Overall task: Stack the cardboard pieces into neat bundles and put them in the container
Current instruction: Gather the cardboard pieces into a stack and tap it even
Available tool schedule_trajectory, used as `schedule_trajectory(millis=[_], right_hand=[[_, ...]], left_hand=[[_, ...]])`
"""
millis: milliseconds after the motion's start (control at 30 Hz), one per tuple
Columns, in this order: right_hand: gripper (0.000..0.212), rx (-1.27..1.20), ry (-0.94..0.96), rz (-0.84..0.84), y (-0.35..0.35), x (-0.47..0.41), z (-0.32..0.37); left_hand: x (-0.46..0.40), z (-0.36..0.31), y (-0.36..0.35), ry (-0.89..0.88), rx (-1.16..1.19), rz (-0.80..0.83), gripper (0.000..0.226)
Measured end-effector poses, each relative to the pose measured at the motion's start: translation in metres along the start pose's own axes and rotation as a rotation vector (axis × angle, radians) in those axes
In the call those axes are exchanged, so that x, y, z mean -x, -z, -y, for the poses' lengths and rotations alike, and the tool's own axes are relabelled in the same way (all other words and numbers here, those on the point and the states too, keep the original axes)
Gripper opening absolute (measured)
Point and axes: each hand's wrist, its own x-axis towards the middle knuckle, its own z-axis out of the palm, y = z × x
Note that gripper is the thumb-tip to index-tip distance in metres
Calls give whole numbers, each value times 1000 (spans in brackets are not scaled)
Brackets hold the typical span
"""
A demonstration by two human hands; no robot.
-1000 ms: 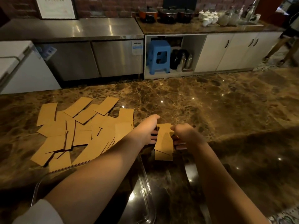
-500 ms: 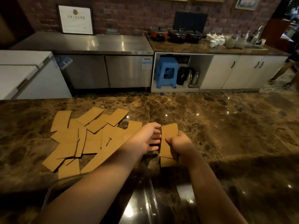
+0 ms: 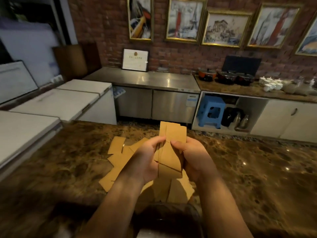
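Presently, left to right:

Item 1. Loose cardboard pieces (image 3: 118,152): lying overlapped on the marble counter (image 3: 68,160), left of and beneath the hands; more show below the wrists.

Item 2. Left hand (image 3: 145,158): fingers curled round the left edge of the bundle.

Item 3. Bundle (image 3: 171,152): a few cardboard pieces held upright above the counter between both hands, edges uneven and corners askew.

Item 4. Right hand (image 3: 192,157): thumb pressed on the bundle's face, fingers wrapped behind its right edge.

Item 5. Container (image 3: 193,213): clear, at the near edge under the forearms; dim and mostly hidden, contents cannot be told.

Step in hand, by judgement: squaring the bundle. The next move calls for aligning the edges, perhaps by tapping them on the counter, before lowering the bundle into the container.
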Motion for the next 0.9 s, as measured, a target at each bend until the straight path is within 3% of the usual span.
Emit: schedule_trajectory(millis=[300,400,633,733,900], right_hand=[[14,33,95,3,-18,0,7],[18,-4,108,40,-16,0,8],[18,32,203,194,-23,8,9],[19,60,274,139,-21,9,13],[17,61,369,-66,-13,8,23]], left_hand=[[18,-25,59,-66,37,24,33],[22,-36,63,-108,83,59,41],[14,-41,55,-233,109,9,37],[11,-40,54,-261,76,-16,36],[9,-36,53,-284,61,-97,14]])
